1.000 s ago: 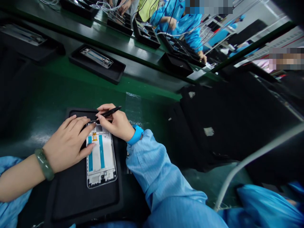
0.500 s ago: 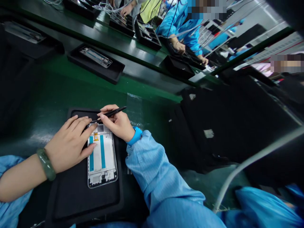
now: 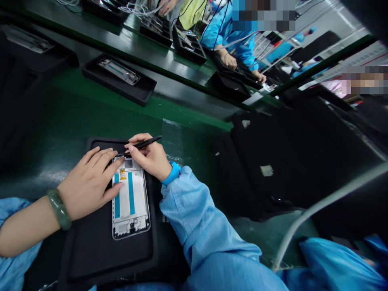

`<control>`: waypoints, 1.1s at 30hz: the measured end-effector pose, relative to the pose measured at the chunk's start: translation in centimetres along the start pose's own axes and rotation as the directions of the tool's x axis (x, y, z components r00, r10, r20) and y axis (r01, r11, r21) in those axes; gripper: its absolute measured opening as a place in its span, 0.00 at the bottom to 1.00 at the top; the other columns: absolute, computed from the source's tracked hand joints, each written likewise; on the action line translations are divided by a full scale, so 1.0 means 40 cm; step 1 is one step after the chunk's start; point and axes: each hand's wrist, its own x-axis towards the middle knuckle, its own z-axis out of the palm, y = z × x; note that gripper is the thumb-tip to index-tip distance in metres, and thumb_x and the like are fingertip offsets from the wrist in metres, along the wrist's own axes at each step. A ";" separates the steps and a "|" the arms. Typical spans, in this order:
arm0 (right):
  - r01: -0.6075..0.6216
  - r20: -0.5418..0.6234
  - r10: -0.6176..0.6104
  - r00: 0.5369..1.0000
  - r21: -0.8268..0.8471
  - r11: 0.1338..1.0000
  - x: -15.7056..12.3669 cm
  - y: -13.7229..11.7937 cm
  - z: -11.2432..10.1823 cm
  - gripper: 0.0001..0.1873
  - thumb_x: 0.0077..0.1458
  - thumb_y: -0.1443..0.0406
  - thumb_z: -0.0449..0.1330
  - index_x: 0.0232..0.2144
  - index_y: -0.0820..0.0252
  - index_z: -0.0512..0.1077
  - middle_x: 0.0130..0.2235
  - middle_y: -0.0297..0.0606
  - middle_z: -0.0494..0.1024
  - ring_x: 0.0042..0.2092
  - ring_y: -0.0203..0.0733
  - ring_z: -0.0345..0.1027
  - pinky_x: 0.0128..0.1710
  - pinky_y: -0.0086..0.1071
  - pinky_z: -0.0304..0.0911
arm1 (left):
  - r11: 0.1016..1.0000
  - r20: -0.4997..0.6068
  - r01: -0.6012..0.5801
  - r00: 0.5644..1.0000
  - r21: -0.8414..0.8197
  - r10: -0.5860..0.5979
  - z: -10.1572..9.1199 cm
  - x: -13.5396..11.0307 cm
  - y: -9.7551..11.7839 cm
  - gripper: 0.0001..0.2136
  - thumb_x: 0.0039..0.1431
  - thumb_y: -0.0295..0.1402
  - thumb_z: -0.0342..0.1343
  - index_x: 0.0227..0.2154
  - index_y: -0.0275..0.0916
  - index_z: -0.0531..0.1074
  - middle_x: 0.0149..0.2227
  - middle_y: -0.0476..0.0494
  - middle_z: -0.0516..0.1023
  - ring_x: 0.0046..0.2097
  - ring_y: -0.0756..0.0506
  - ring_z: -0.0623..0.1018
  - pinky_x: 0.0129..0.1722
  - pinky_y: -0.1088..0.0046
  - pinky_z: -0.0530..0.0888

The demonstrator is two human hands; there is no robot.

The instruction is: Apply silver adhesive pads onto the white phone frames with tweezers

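Observation:
A phone frame [image 3: 138,202] lies face down in a black tray [image 3: 91,258], its silver inside showing with two blue strips and a small orange flex cable [image 3: 123,174]. My left hand [image 3: 87,184] rests over its upper left edge, fingers spread, the thumb on the frame and the fingertips at the top edge. In my right hand [image 3: 151,155] I grip slim black tweezers [image 3: 148,142]. Their tips point at the frame's top edge, close to my left fingertips. My fingers partly hide that corner, so any contact there is hard to make out.
Farther back, another phone frame [image 3: 119,71] sits in a black tray [image 3: 145,97], with one more tray [image 3: 60,60] at left. Dark stacked material [image 3: 291,153] fills the right, behind a grey hose [image 3: 321,202]. Clear film [image 3: 171,137] lies on the green table. Co-workers' hands [image 3: 228,60] work opposite.
The two trays at the back have slid slightly left. A co-worker's hand at the top has shifted a little. My own hands, the tweezers and the phone frame look practically still.

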 end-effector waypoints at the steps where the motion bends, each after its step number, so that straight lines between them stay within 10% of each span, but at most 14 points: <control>1: -0.004 -0.007 0.004 1.000 0.004 1.000 0.000 0.001 0.000 0.11 0.56 0.60 0.59 0.40 0.57 0.66 0.38 0.37 0.77 0.39 0.38 0.76 0.39 0.32 0.73 | 1.000 0.005 0.002 1.000 0.000 -0.002 0.000 0.000 0.000 0.24 0.62 0.41 0.46 0.55 0.28 0.67 0.52 0.26 0.70 0.55 0.32 0.70 0.57 0.47 0.66; 33: 0.000 -0.038 -0.002 0.999 -0.054 0.999 -0.004 0.001 0.009 0.09 0.56 0.60 0.59 0.39 0.57 0.67 0.37 0.37 0.77 0.37 0.37 0.76 0.37 0.31 0.75 | 1.000 0.022 0.018 1.000 -0.016 -0.018 0.001 0.000 -0.001 0.24 0.62 0.42 0.47 0.54 0.29 0.68 0.53 0.26 0.70 0.56 0.32 0.69 0.57 0.47 0.65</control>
